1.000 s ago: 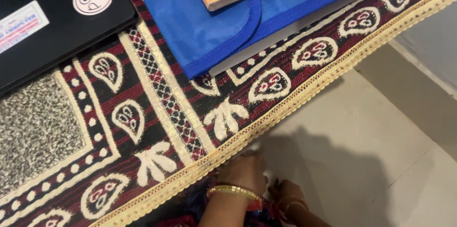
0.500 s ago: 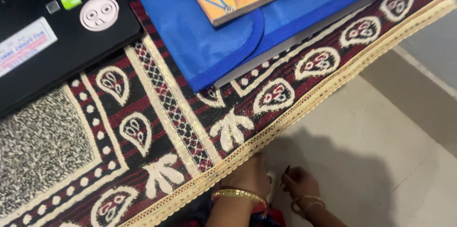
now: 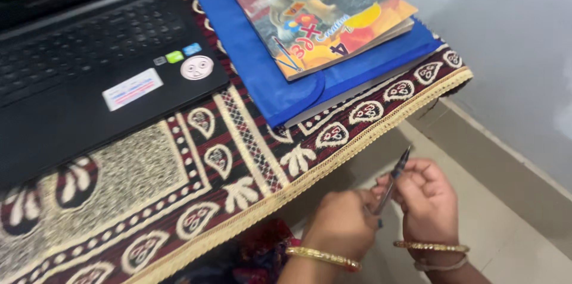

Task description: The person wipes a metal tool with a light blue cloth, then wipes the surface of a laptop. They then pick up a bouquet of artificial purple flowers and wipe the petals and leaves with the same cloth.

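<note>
Both my hands are below the table's front edge, above the floor. My left hand (image 3: pixel 341 222) and my right hand (image 3: pixel 426 197) together grip a dark pen (image 3: pixel 394 177), which slants up to the right between them. Each wrist wears a gold bangle. Up on the table lie a black laptop (image 3: pixel 89 75), a blue folder (image 3: pixel 280 90) and a colourful book (image 3: pixel 310 13) stacked on the folder, all apart from my hands.
A patterned maroon and cream cloth (image 3: pixel 196 194) with a gold fringe covers the table. A pale tiled floor (image 3: pixel 512 224) and a light wall (image 3: pixel 506 46) lie to the right. Dark red clothing (image 3: pixel 262 254) shows under the table edge.
The view has lifted and swung, showing more of the laptop and book. My hands have come up from low under the table edge, and the pen is plainly visible between them.
</note>
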